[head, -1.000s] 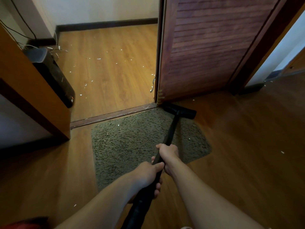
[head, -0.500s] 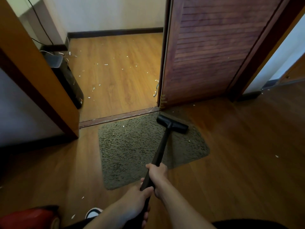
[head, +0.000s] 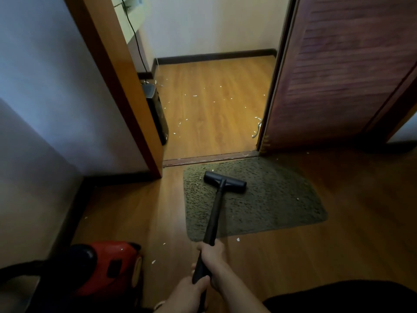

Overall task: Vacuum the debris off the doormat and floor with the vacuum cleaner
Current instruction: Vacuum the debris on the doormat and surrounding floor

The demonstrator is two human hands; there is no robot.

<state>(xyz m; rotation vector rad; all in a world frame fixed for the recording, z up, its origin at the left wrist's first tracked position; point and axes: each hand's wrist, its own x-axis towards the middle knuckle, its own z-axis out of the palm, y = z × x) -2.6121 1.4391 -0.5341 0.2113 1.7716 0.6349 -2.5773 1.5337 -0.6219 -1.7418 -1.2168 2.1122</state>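
Both my hands grip the black vacuum wand [head: 214, 218]. My right hand [head: 212, 254] holds it higher up, near the mat's front edge. My left hand [head: 188, 290] holds it lower, close to my body. The black floor nozzle [head: 224, 184] rests on the left part of the olive-green doormat [head: 277, 199]. The red vacuum cleaner body [head: 106, 267] stands on the wooden floor at lower left. White debris flecks [head: 237, 239] lie on the floor by the mat. More white flecks [head: 194, 96] are scattered in the room beyond the threshold.
A dark louvred door [head: 338, 75] stands open on the right. The orange door frame [head: 117, 86] and a wall close off the left. A black box-shaped appliance [head: 158, 114] with a cable sits just inside the doorway, by the threshold strip [head: 209, 158].
The nozzle has been drawn back from the door's foot and leftward across the mat. My hands have pulled in towards my body. The view has widened, and the red vacuum body now shows.
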